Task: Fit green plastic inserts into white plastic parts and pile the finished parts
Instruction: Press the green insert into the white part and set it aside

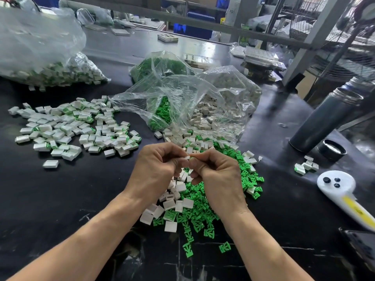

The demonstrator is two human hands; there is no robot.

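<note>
In the middle of the frame we see our left hand [157,166] and right hand [218,175] close together, both pinching one small white part [186,157] between the fingertips. Under them lies a heap of green inserts [205,211] mixed with loose white parts [174,201]. At middle left spreads the pile of finished parts [75,128], white with green edges. Upper centre, an open clear bag [194,102] holds green and white pieces; upper left, another bag [40,57] holds finished ones.
</note>
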